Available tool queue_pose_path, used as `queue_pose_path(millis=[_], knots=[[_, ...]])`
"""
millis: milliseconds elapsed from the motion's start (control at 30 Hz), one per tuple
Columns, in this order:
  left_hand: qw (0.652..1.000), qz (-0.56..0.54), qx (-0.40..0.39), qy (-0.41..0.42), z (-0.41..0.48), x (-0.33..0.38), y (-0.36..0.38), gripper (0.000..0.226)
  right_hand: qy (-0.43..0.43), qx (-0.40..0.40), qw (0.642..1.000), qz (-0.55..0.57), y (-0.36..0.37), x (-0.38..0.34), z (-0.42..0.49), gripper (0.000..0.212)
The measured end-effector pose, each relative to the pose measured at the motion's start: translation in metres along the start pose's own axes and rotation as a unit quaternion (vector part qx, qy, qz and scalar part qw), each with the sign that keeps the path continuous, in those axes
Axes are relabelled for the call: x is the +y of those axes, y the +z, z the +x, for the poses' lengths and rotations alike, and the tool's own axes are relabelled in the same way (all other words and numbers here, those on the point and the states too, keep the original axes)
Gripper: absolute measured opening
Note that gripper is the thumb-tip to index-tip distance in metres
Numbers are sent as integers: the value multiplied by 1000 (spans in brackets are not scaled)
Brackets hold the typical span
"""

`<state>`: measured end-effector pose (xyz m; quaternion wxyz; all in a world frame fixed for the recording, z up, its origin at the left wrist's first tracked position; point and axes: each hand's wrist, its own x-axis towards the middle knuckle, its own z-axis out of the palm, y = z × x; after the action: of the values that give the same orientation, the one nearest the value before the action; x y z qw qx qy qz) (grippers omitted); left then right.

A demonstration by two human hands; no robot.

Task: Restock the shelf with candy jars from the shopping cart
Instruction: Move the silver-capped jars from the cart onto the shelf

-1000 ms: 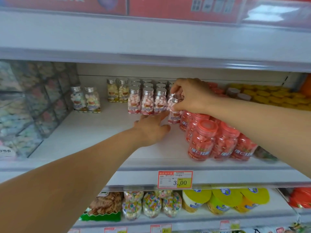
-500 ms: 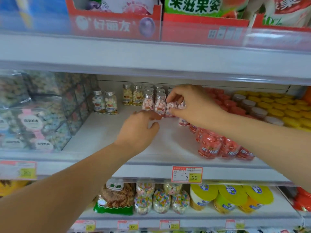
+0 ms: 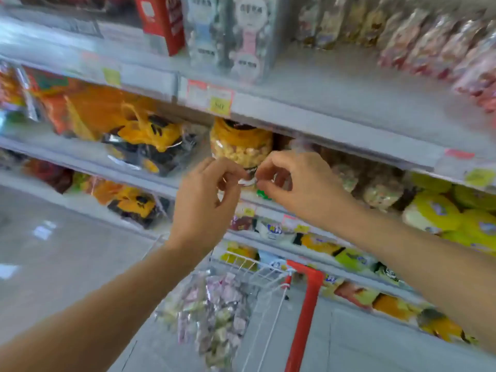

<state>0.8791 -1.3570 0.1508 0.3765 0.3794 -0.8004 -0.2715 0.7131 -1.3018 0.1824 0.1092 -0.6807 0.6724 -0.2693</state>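
The view is blurred by motion. My left hand (image 3: 206, 194) and my right hand (image 3: 298, 183) are raised side by side in front of the middle shelf (image 3: 150, 181), fingers curled, fingertips nearly meeting. A small shiny white thing (image 3: 246, 181) shows between the fingertips; the blur hides whether either hand pinches it. Below the hands stands the shopping cart (image 3: 257, 267), a white wire basket with a red handle (image 3: 306, 304). A heap of clear pink and green candy packs (image 3: 214, 315) lies in it.
Shelves run diagonally across the view. An orange-lidded tub of sweets (image 3: 241, 146) stands just behind the hands, orange and black bags (image 3: 139, 135) lie to its left, yellow packs (image 3: 434, 213) to the right. Grey floor (image 3: 53, 251) spreads at the lower left.
The view has swung left and down, away from the small jar rows. Both hands have pulled back off that shelf and now hover together above the cart.
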Motion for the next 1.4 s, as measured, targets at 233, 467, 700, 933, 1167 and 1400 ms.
queue_pose_path(millis=[233, 467, 700, 933, 1167, 1400], knots=[[957, 95, -156, -224, -122, -136, 29, 20, 88, -203, 975, 18, 172, 36, -51, 10], [848, 131, -362, -365, -219, -229, 81, 32, 184, -413, 891, -46, 305, 78, -107, 31], [807, 181, -407, -389, -250, -275, 124, 49, 224, -430, 850, -206, 378, 100, -127, 41], [762, 256, -469, -366, -251, -290, 145, 40, 254, -429, 827, -261, 413, 116, -141, 48], [786, 255, -442, -349, -261, -298, 148, 36, 311, -439, 820, -195, 407, 120, -133, 63], [826, 83, -358, -428, -257, -295, 136, 34, 300, -492, 817, -7, 376, 117, -112, 62]])
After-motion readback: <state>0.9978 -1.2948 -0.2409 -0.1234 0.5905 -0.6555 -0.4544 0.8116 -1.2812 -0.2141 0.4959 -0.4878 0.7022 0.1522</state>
